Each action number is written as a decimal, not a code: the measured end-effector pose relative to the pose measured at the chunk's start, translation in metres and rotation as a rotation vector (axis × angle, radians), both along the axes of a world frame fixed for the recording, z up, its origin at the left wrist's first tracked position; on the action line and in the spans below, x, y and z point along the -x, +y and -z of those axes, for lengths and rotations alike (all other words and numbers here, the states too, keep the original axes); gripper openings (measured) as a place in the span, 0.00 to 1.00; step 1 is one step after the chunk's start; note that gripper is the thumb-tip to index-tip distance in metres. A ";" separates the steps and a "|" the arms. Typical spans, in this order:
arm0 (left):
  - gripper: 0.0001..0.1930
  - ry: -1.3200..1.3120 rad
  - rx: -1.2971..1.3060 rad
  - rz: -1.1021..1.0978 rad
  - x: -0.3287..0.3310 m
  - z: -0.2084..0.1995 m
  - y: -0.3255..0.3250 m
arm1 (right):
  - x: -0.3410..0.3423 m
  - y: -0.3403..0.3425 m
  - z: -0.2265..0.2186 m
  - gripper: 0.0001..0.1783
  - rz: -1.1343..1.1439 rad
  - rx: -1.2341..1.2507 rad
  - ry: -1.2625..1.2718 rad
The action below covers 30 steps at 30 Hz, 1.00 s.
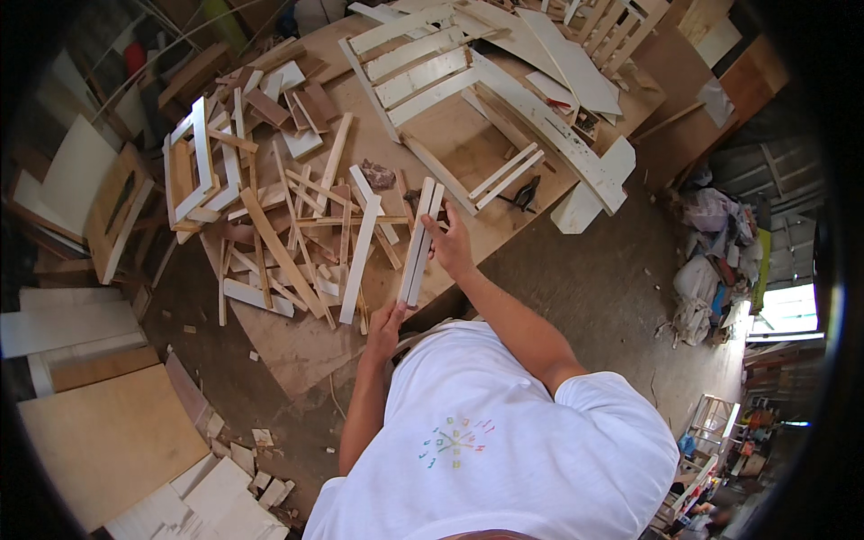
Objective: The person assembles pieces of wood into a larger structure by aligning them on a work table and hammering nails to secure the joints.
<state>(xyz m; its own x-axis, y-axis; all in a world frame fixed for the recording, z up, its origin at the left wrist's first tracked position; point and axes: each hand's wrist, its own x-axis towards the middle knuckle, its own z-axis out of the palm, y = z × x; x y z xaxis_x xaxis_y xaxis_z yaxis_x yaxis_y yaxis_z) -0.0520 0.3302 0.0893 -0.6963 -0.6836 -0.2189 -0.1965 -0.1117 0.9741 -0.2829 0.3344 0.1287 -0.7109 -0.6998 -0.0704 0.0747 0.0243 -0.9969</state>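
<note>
Two narrow wooden strips with white faces (417, 252) lie side by side, slanting over the near edge of the worktable. My left hand (384, 329) is closed on their near end. Farther up, my right hand (453, 243) grips them from the right side, near the far end. A thin dark line runs between the strips. Just left of them lies an angled white board piece (361, 256). Beyond my right hand, a slatted white wooden frame (517, 175) and a black tool (525, 193), whose kind I cannot make out, rest on the table.
A tangled pile of wood offcuts (288, 238) covers the table's left part. Long white boards (558, 126) and a slatted panel (418, 72) lie at the back. Sheet panels (108, 432) and scraps stand at left. Bundled cloth or bags (702, 279) are heaped at right.
</note>
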 end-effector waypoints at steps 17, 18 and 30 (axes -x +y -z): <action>0.23 0.008 -0.046 0.053 0.070 0.013 -0.040 | 0.090 0.022 0.054 0.35 0.140 0.108 -0.409; 0.23 -0.027 -0.040 0.117 0.083 0.015 -0.044 | 0.110 0.025 0.054 0.37 0.157 0.118 -0.361; 0.21 -0.261 0.417 -0.071 0.292 0.057 -0.079 | 0.341 0.032 0.077 0.23 0.135 -0.116 0.006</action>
<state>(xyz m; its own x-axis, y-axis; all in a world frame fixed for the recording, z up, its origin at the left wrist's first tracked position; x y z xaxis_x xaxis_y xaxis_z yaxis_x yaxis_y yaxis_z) -0.3443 0.2509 0.0320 -0.6035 -0.7936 -0.0779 -0.4460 0.2549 0.8580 -0.6242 0.3667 0.0520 -0.7985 -0.5853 -0.1407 0.0791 0.1297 -0.9884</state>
